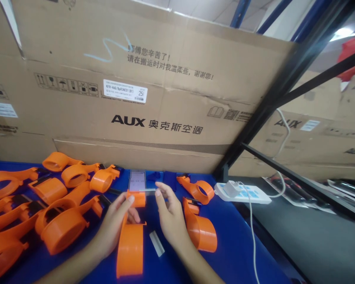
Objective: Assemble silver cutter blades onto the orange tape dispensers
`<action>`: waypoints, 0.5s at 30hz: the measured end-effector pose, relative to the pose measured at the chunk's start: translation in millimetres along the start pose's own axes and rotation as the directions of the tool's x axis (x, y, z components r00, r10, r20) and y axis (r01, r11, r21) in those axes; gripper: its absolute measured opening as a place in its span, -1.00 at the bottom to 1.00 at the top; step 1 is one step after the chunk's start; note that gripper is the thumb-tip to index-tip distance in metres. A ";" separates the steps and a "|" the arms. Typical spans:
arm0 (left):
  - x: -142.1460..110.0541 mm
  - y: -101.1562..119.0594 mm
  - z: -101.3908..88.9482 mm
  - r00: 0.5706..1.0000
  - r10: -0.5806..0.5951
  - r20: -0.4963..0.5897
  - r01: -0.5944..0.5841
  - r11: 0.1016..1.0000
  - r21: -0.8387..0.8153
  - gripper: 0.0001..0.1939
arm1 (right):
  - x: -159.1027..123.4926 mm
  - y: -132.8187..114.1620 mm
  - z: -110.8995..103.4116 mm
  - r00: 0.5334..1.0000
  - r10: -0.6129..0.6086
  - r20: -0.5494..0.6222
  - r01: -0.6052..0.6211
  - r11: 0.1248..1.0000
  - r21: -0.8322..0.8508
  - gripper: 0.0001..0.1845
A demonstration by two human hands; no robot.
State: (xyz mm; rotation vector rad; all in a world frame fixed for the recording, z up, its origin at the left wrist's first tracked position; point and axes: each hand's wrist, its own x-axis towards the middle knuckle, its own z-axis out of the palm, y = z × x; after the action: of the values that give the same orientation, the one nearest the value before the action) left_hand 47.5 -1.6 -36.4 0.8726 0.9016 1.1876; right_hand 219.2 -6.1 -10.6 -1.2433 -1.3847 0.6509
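Note:
My left hand (118,215) is closed round the neck of an orange plastic tape dispenser (130,250), its wide ring hanging toward me and its head turned up. At the right side of that head, my right hand (172,217) pinches a thin toothed metal blade (150,192) between thumb and fingers. The blade's left end meets the orange head; whether it sits in a slot cannot be made out. Below, between my hands, a loose flat metal strip (157,243) lies on the blue surface.
Several orange dispensers (65,230) crowd the left of the blue table (162,272). Two more, one a dispenser (202,232), lie at right. A phone (137,180) stands behind my hands. A white power strip (244,192) with cables, a black rack post (254,114) and a large carton (165,106) border the table.

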 end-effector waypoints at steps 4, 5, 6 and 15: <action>4.2 5.8 -3.6 1.000 -0.007 -0.016 0.007 1.000 -0.006 -0.60 | 0.4 -5.2 -3.3 0.998 -0.004 0.061 0.000 0.999 0.053 -0.63; 4.2 6.6 -4.1 1.000 -0.006 -0.016 0.006 1.000 -0.005 -0.60 | -0.3 -6.0 -3.0 0.997 -0.011 0.076 0.006 0.998 0.067 -0.64; 3.9 7.0 -4.5 1.000 -0.004 -0.017 0.004 1.000 -0.003 -0.60 | -1.3 -6.5 -2.2 0.996 -0.018 0.089 0.011 0.997 0.078 -0.64; 1.2 3.2 -4.5 0.999 0.040 0.035 -0.042 0.995 0.087 -0.54 | -9.0 -2.3 9.4 0.958 -0.034 0.284 0.012 0.997 0.079 -0.60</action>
State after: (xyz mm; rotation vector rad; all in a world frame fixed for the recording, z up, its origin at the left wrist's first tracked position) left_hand 42.4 0.5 -35.4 0.9834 0.9184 1.1724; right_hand 208.2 -12.6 -13.9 -1.1012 -1.5929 0.8855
